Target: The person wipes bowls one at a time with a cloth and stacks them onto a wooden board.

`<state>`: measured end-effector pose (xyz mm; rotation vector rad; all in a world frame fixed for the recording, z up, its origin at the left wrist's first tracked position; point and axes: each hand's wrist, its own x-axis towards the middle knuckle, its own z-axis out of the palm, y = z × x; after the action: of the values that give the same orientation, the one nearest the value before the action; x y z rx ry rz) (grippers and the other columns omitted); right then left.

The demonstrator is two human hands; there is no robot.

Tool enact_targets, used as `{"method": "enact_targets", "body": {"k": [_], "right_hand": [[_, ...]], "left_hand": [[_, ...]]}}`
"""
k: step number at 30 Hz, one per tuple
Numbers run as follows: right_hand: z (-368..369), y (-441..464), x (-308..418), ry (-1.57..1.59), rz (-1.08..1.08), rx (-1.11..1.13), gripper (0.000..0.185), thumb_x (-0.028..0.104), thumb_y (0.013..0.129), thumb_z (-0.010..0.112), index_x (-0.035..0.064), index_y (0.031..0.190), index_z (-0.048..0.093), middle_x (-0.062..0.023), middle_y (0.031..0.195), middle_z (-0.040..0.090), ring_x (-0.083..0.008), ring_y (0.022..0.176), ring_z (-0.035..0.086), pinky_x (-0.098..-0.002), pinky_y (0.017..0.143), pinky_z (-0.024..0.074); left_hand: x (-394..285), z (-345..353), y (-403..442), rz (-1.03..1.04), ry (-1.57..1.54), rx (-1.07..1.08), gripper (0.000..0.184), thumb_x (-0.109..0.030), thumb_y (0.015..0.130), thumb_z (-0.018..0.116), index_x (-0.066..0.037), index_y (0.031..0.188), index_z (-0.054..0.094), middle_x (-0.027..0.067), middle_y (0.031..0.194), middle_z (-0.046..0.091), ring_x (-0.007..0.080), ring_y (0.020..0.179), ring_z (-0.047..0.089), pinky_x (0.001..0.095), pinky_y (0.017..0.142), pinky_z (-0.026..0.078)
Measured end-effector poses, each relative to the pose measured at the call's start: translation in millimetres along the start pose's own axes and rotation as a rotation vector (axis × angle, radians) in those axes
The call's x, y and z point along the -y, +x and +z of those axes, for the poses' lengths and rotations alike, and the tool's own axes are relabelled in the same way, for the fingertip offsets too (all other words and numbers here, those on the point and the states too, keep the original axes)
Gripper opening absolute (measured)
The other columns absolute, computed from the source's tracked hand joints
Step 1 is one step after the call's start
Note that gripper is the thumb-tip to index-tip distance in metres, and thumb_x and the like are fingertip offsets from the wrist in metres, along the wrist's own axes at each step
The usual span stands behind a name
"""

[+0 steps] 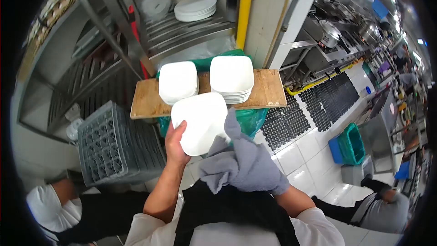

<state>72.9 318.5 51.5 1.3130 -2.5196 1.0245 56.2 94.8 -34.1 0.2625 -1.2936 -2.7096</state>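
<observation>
My left hand (176, 143) grips a white square bowl (200, 123) by its left edge, thumb on the upper face. A grey towel (246, 164) covers my right hand, so its fingers are hidden; only the right forearm (293, 197) shows beyond the cloth. The bunched towel is held up against the bowl's lower right side. Just past the bowl, two stacks of similar white square bowls stand on a wooden board: a left stack (178, 81) and a right stack (232, 78).
The wooden board (268, 89) lies over green plastic (252, 123). Grey glass racks (102, 146) are stacked at left. Round white plates (195, 7) sit on a metal shelf behind. A green-lined bin (353, 143) stands at right. Other people (384, 209) are close on both sides.
</observation>
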Motion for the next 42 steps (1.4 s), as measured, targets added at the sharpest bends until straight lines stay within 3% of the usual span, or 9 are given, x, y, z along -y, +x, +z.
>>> {"method": "enact_targets", "body": {"k": [3,6,12,19,30,32,34,38,42], "right_hand": [[-7,-12,-3,0.25,0.411,-0.165,0.039,0.035,0.083,0.07,0.0181,0.118,0.066,-0.0099,0.092,0.062,-0.0268,0.08,0.066,-0.0346,0.066,0.0534],[-16,-31,-11,-0.276,0.516,0.077,0.025,0.036,0.083,0.071,0.0301,0.108,0.071,-0.0111,0.11,0.059,-0.0272,0.088,0.066,-0.0386,0.066,0.0514],[-19,-64,-18,-0.38,0.456,0.001,0.026,0.038,0.084,0.069,0.0304,0.11,0.07,-0.0079,0.082,0.053,-0.026,0.066,0.057,-0.0401,0.054,0.0478],[-34,-81,-16,-0.101,0.759,0.182,0.03,0.036,0.086,0.068,0.0342,0.116,0.067,-0.0092,0.087,0.059,-0.0247,0.074,0.063,-0.0392,0.055,0.0493],[-37,-79,-21,-0.224,0.687,0.152,0.035,0.029,0.085,0.07,0.0334,0.12,0.066,-0.0042,0.089,0.062,-0.023,0.082,0.063,-0.0398,0.06,0.0516],[-35,-77,-23,-0.225,0.658,0.162,0.036,0.028,0.084,0.071,0.0332,0.12,0.066,-0.0035,0.089,0.062,-0.0224,0.083,0.062,-0.0403,0.06,0.0514],[-31,-78,-23,-0.281,0.593,0.091,0.034,0.03,0.085,0.07,0.0339,0.119,0.067,-0.0025,0.09,0.063,-0.0219,0.082,0.062,-0.0397,0.059,0.0506],[-30,-72,-23,-0.344,0.507,0.124,0.03,0.032,0.086,0.068,0.0343,0.116,0.068,-0.0021,0.089,0.063,-0.0209,0.08,0.061,-0.0385,0.057,0.0491],[-27,-63,-22,-0.283,0.548,0.179,0.026,0.034,0.09,0.063,0.0348,0.115,0.068,-0.0048,0.092,0.064,-0.0277,0.085,0.065,-0.0428,0.064,0.0531]], "left_hand": [[-20,10,32,0.142,0.018,0.016,0.049,-0.015,0.096,0.052,0.004,0.14,0.043,0.0173,0.13,0.058,0.0267,0.117,0.059,0.0361,0.1,0.046],[-28,18,82,0.246,0.2,0.033,0.047,-0.021,0.097,0.054,0.003,0.137,0.047,0.0151,0.125,0.061,0.0262,0.113,0.063,0.0371,0.097,0.05],[-7,33,176,0.35,0.503,-0.045,0.044,-0.021,0.094,0.068,0.001,0.129,0.054,0.004,0.093,0.061,0.0111,0.081,0.055,0.0271,0.072,0.047],[2,28,221,0.072,0.863,0.107,0.028,-0.018,0.092,0.067,0.003,0.11,0.068,0.0098,0.097,0.071,0.0136,0.081,0.064,0.0289,0.072,0.049],[38,13,248,0.262,1.402,0.089,0.026,-0.02,0.081,0.07,-0.004,0.102,0.073,0.0134,0.088,0.074,0.0286,0.081,0.07,0.0383,0.076,0.052],[28,36,224,0.158,1.465,0.08,0.041,-0.024,0.082,0.07,-0.003,0.118,0.068,0.0181,0.107,0.071,0.0328,0.097,0.067,0.0404,0.088,0.05],[34,45,212,0.856,1.714,-0.059,0.061,-0.033,0.086,0.068,-0.001,0.136,0.054,0.0216,0.133,0.058,0.0347,0.12,0.057,0.0413,0.103,0.043],[27,79,173,0.678,1.725,0.637,0.076,-0.041,0.089,0.067,-0.001,0.147,0.038,0.0212,0.148,0.044,0.0389,0.137,0.04,0.0411,0.114,0.034],[43,91,157,0.663,1.97,0.817,0.067,-0.037,0.095,0.059,-0.009,0.151,0.035,0.0166,0.15,0.044,0.0423,0.136,0.041,0.0449,0.112,0.036]]}}
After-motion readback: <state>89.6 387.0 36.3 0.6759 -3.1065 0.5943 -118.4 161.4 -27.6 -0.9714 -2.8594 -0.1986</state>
